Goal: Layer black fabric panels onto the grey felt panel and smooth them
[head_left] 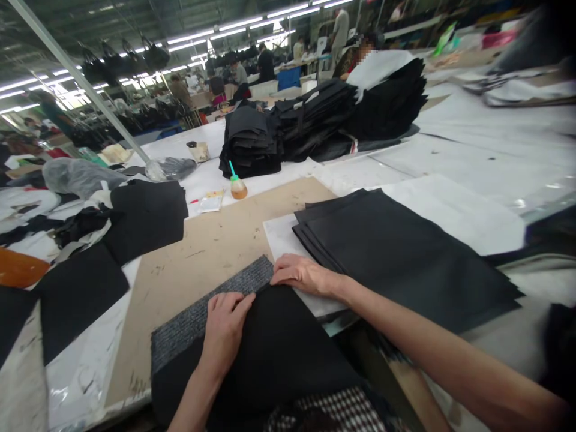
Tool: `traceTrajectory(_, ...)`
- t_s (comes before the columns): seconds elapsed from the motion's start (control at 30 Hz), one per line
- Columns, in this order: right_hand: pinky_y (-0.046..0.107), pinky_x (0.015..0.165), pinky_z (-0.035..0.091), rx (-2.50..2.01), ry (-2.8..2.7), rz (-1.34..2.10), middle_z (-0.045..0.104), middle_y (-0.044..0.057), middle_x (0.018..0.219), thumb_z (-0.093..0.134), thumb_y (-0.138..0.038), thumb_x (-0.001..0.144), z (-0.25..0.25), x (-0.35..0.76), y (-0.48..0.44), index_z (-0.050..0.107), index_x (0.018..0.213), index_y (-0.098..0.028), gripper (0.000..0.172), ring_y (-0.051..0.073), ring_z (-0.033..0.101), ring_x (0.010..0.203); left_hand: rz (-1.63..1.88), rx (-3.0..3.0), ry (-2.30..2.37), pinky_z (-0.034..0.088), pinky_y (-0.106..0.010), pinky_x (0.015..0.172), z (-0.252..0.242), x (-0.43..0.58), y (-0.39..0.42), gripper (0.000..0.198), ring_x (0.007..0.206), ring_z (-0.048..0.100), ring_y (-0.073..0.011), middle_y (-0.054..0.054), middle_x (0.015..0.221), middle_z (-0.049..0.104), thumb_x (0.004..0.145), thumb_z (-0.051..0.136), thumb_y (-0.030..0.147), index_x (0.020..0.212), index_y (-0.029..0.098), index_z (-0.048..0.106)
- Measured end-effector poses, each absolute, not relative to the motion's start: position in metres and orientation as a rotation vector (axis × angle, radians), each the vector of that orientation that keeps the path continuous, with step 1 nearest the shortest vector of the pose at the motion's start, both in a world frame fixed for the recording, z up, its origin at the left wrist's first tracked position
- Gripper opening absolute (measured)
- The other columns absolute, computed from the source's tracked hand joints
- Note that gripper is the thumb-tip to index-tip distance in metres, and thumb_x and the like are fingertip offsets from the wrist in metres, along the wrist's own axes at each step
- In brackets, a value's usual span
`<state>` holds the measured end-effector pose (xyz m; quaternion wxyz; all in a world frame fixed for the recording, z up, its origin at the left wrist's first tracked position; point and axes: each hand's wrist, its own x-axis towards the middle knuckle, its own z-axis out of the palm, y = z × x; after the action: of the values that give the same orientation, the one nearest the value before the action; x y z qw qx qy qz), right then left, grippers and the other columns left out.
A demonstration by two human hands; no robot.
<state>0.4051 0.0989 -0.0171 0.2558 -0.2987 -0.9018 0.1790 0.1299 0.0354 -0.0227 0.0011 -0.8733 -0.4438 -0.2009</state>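
A black fabric piece (288, 348) hangs over the near table edge, its upper edge lying along a grey ribbed strip (202, 309) on the tan board (216, 240). My left hand (227, 324) presses near the middle of that edge, thumb and fingers closed on the black fabric. Close to the strip's right end, my right hand (303, 275) pinches the corner of the same fabric. The two hands are a short distance apart. Fingertips of both partly hide the edge beneath them.
Black sheets (405, 258) are stacked at the right. A small glue bottle (238, 189) stands behind the board, before dark fabric piles (310, 117). More black pieces (148, 216) lie at the left. Several people are in the background.
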Motion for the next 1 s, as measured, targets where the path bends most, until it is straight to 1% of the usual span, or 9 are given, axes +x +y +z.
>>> traceTrajectory(0.1, 0.029, 0.087, 0.045, -0.772, -2.560, 0.299, 0.065, 0.002, 0.098, 0.048, -0.019, 0.101, -0.014, 0.406, 0.097, 0.073, 0.104, -0.026, 0.026, 0.015, 0.055, 0.093, -0.556, -2.735, -1.342, 0.038, -0.040, 0.091, -0.019, 0.130, 0.034, 0.033, 0.093, 0.054, -0.0199, -0.005, 0.101, 0.061, 0.098, 0.048, 0.010, 0.121, 0.027, 0.064)
traceTrajectory(0.17, 0.031, 0.088, 0.044, -0.771, -2.610, 0.225, 0.066, 0.002, 0.099, 0.050, -0.020, 0.101, -0.010, 0.406, 0.093, 0.072, 0.106, -0.026, 0.024, 0.016, 0.053, 0.095, -0.495, -2.728, -1.321, 0.038, -0.041, 0.091, -0.017, 0.131, 0.034, 0.034, 0.092, 0.054, -0.0203, -0.006, 0.101, 0.061, 0.098, 0.046, 0.010, 0.122, 0.027, 0.064)
traceTrajectory(0.23, 0.032, 0.091, 0.043, -0.771, -2.627, 0.204, 0.066, 0.002, 0.101, 0.053, -0.022, 0.100, -0.007, 0.406, 0.089, 0.072, 0.109, -0.026, 0.021, 0.016, 0.053, 0.098, -0.426, -2.715, -1.289, 0.038, -0.042, 0.091, -0.016, 0.132, 0.034, 0.035, 0.092, 0.055, -0.0208, -0.006, 0.101, 0.061, 0.097, 0.046, 0.010, 0.123, 0.027, 0.063)
traceTrajectory(0.4, 0.031, 0.093, 0.043, -0.793, -2.576, 0.224, 0.065, 0.002, 0.106, 0.052, -0.021, 0.100, -0.012, 0.410, 0.082, 0.069, 0.116, -0.026, 0.024, 0.015, 0.053, 0.102, -0.335, -2.680, -1.218, 0.038, -0.043, 0.095, -0.016, 0.132, 0.031, 0.039, 0.097, 0.056, -0.0218, -0.008, 0.106, 0.062, 0.097, 0.042, 0.009, 0.127, 0.025, 0.061)
traceTrajectory(0.6, 0.035, 0.094, 0.043, -0.976, -2.534, 0.149, 0.064, 0.005, 0.105, 0.049, -0.012, 0.098, -0.012, 0.404, 0.068, 0.070, 0.112, -0.024, 0.028, 0.018, 0.052, 0.102, -0.305, -2.663, -1.174, 0.040, -0.043, 0.094, -0.011, 0.134, 0.025, 0.036, 0.098, 0.056, -0.0227, -0.009, 0.106, 0.061, 0.097, 0.044, 0.010, 0.128, 0.021, 0.059)
traceTrajectory(0.7, 0.043, 0.098, 0.041, -1.194, -2.494, 0.003, 0.061, 0.009, 0.111, 0.050, -0.007, 0.092, -0.007, 0.380, 0.048, 0.071, 0.106, -0.018, 0.028, 0.025, 0.050, 0.109, -0.309, -2.660, -1.169, 0.041, -0.042, 0.093, -0.008, 0.135, 0.024, 0.035, 0.098, 0.055, -0.0228, -0.009, 0.105, 0.061, 0.097, 0.045, 0.010, 0.129, 0.019, 0.058)
traceTrajectory(0.8, 0.047, 0.098, 0.043, -1.423, -2.459, -0.169, 0.060, 0.017, 0.112, 0.048, -0.002, 0.087, -0.007, 0.346, 0.027, 0.070, 0.104, -0.009, 0.029, 0.030, 0.052, 0.106, -0.288, -2.664, -1.174, 0.041, -0.042, 0.092, -0.008, 0.134, 0.024, 0.034, 0.097, 0.054, -0.0226, -0.008, 0.104, 0.060, 0.099, 0.045, 0.012, 0.129, 0.019, 0.057)
traceTrajectory(0.9, 0.046, 0.093, 0.047, -1.592, -2.401, -0.244, 0.060, 0.022, 0.116, 0.046, 0.000, 0.087, -0.014, 0.325, 0.012, 0.066, 0.115, -0.003, 0.034, 0.031, 0.056, 0.101, -0.294, -2.668, -1.196, 0.042, -0.041, 0.090, -0.010, 0.133, 0.024, 0.033, 0.097, 0.053, -0.0223, -0.008, 0.105, 0.059, 0.100, 0.044, 0.014, 0.129, 0.019, 0.057)
traceTrajectory(1.0, 0.045, 0.096, 0.047, -1.581, -2.360, -0.236, 0.056, 0.021, 0.130, 0.044, 0.000, 0.088, -0.022, 0.323, 0.005, 0.058, 0.130, -0.006, 0.044, 0.030, 0.055, 0.112, -0.333, -2.684, -1.240, 0.044, -0.038, 0.087, -0.012, 0.125, 0.023, 0.033, 0.098, 0.054, -0.0217, -0.008, 0.107, 0.058, 0.100, 0.046, 0.015, 0.130, 0.021, 0.056)
